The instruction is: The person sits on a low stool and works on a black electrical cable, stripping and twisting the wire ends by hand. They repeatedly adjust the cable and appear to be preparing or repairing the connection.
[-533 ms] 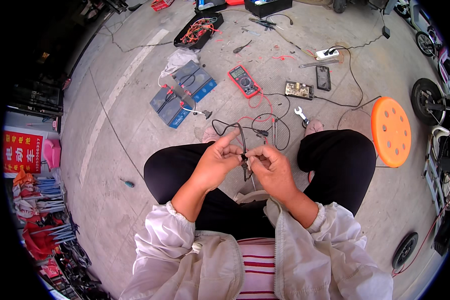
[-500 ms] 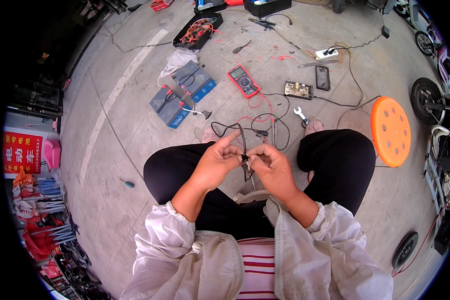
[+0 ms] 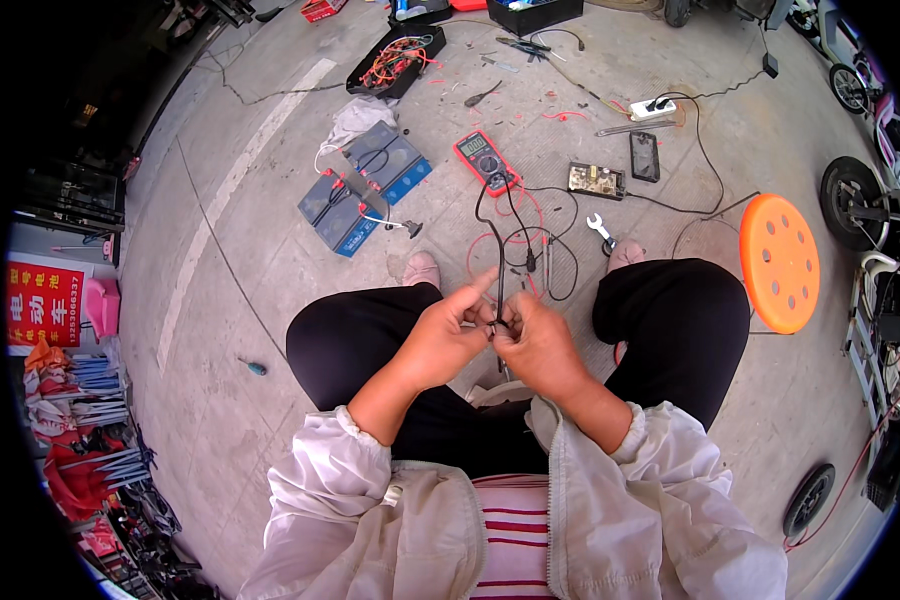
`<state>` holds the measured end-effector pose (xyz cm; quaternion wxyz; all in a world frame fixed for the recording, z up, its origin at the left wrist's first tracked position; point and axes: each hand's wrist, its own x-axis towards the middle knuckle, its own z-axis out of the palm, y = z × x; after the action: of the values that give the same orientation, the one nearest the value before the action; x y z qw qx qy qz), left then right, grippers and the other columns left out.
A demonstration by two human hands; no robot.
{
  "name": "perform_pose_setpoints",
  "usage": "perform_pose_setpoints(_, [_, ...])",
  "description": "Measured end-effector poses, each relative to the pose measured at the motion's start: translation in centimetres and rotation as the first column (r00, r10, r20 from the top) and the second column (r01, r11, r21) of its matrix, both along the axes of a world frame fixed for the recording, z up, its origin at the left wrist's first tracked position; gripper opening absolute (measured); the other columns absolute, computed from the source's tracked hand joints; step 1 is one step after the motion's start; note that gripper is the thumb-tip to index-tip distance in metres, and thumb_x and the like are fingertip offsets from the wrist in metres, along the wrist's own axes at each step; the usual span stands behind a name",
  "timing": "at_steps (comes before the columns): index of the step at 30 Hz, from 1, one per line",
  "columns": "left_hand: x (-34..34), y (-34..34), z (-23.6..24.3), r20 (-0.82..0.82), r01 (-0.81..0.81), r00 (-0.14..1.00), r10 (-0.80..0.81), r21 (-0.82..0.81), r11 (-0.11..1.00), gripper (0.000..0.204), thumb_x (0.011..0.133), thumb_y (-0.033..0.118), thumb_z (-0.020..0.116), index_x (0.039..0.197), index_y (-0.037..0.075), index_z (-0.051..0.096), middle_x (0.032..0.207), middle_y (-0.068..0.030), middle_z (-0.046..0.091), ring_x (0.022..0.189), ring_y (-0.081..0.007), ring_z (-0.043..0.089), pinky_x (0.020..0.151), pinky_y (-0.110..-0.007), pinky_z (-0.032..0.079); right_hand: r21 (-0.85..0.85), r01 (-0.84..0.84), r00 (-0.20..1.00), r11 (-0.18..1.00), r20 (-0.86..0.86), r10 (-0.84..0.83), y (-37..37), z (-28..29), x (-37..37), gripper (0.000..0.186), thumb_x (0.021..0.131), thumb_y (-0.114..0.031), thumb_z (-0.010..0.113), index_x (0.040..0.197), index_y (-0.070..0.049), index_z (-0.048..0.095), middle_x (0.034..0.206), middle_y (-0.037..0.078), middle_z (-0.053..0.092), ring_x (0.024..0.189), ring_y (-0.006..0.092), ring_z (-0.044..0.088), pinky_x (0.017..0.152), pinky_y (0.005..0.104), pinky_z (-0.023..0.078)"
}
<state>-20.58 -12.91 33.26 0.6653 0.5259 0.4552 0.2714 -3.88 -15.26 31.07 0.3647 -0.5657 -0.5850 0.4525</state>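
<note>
"Holding what, item one?"
"Black cable (image 3: 501, 275), between the knees (image 3: 675, 315); left hand (image 3: 442, 342) and right hand (image 3: 542, 345) pinch it together, presumably for steadiness."
"Appearance?"
"Slender, pliant-looking, looped beyond the grip; pinched section mostly hidden."
"Farther out?"
"Red multimeter (image 3: 489, 166), floor (image 3: 230, 430), display (image 3: 472, 146) upward, likely for easy reading."

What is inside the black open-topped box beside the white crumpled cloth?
Tangled, mostly reddish-orange thin wires show inside the black box; anything lying beneath them is covered and cannot be seen.
</note>
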Motion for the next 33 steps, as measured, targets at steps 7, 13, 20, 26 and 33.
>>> perform_pose_setpoints(7, [0.7, -0.2, 0.2, -0.13, 0.055, 0.991, -0.029, 0.201, 0.978, 0.072, 0.08, -0.013, 0.055, 0.146, 0.014, 0.042, 0.092, -0.0015, 0.05, 0.082, -0.0091, 0.05, 0.079, -0.023, 0.045, 0.33, 0.014, 0.988, 0.944, 0.139, -0.063, 0.1, -0.1, -0.4, 0.016, 0.078, 0.0, 0.063, 0.093, 0.002, 0.055, 0.078, 0.019, 0.058, 0.07, 0.0353, 0.062, 0.06, 0.0372, 0.048])
perform_pose_setpoints(13, [0.6, -0.1, 0.8, -0.224, 0.143, 0.971, -0.087, 0.247, 0.958, 0.073, 0.081, -0.015, 0.054, 0.147, 0.013, 0.041, 0.099, -0.0023, 0.046, 0.086, -0.0086, 0.048, 0.079, -0.021, 0.044, 0.03, -0.052, 0.998, 0.998, -0.017, 0.053, -0.1, -1.4, 0.2, 0.017, 0.079, -0.003, 0.065, 0.089, 0.004, 0.054, 0.076, 0.016, 0.06, 0.066, 0.0321, 0.061, 0.06, 0.0376, 0.05])
perform_pose_setpoints(20, [0.2, 0.0, 0.1, -0.1, 0.05, 0.994, -0.034, 0.152, 0.987, 0.076, 0.082, -0.016, 0.055, 0.15, 0.012, 0.033, 0.104, -0.0013, 0.044, 0.088, -0.008, 0.048, 0.08, -0.021, 0.044, -0.324, -0.116, 0.898, 0.939, -0.439, -0.04, 0.6, -0.5, 1.0, 0.011, 0.086, -0.004, 0.064, 0.092, 0.004, 0.059, 0.08, 0.005, 0.062, 0.069, 0.0083, 0.06, 0.058, 0.0258, 0.05])
perform_pose_setpoints(26, [0.1, 0.4, 0.5, 0.1, -0.111, 0.987, 0.123, -0.114, 0.987, 0.077, 0.083, -0.014, 0.057, 0.151, 0.01, 0.029, 0.099, -0.0021, 0.052, 0.088, -0.0089, 0.053, 0.08, -0.023, 0.047, 0.135, 0.027, 0.999, 0.99, -0.044, -0.021, 0.2, -0.4, 0.6, 0.01, 0.085, -0.006, 0.065, 0.093, -0.001, 0.062, 0.083, 0.01, 0.064, 0.073, 0.0203, 0.064, 0.062, 0.0326, 0.052])
perform_pose_setpoints(33, [-0.3, 0.6, 0.3, 0.194, -0.087, 0.974, 0.121, -0.174, 0.981, 0.073, 0.088, -0.007, 0.051, 0.153, 0.01, 0.022, 0.101, -0.0065, 0.056, 0.088, -0.0137, 0.058, 0.084, -0.031, 0.051, 0.336, -0.01, 0.949, 0.942, 0.3, -0.097, -0.2, 0.9, 0.3, 0.015, 0.083, -0.012, 0.064, 0.096, -0.005, 0.061, 0.087, 0.012, 0.063, 0.076, 0.0337, 0.064, 0.065, 0.043, 0.051])
